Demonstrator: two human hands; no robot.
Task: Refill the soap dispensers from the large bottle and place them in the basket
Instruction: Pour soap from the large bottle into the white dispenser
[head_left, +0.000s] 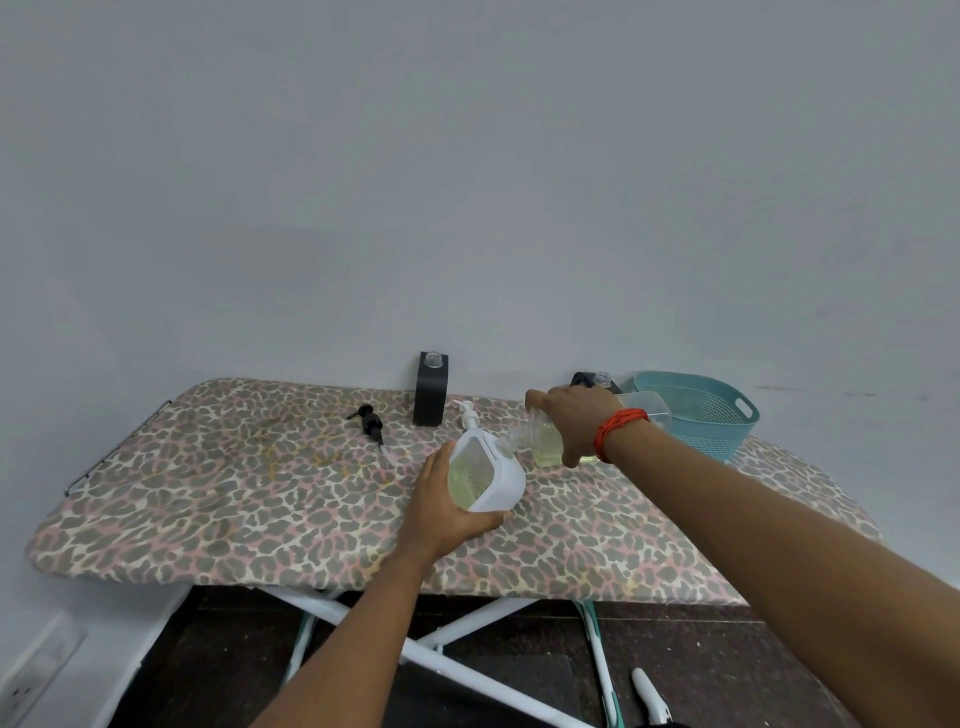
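Leopard-print board (234, 493): black dispenser (430, 395), black pump (371, 423), white pump (469, 414), basket (717, 415).

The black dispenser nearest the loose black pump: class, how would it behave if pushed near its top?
The black dispenser stands tall and narrow on the board cover, so it would probably tip rather than slide. Its neck is open, so any contents might spill. Weight is hard to judge: the body is opaque.
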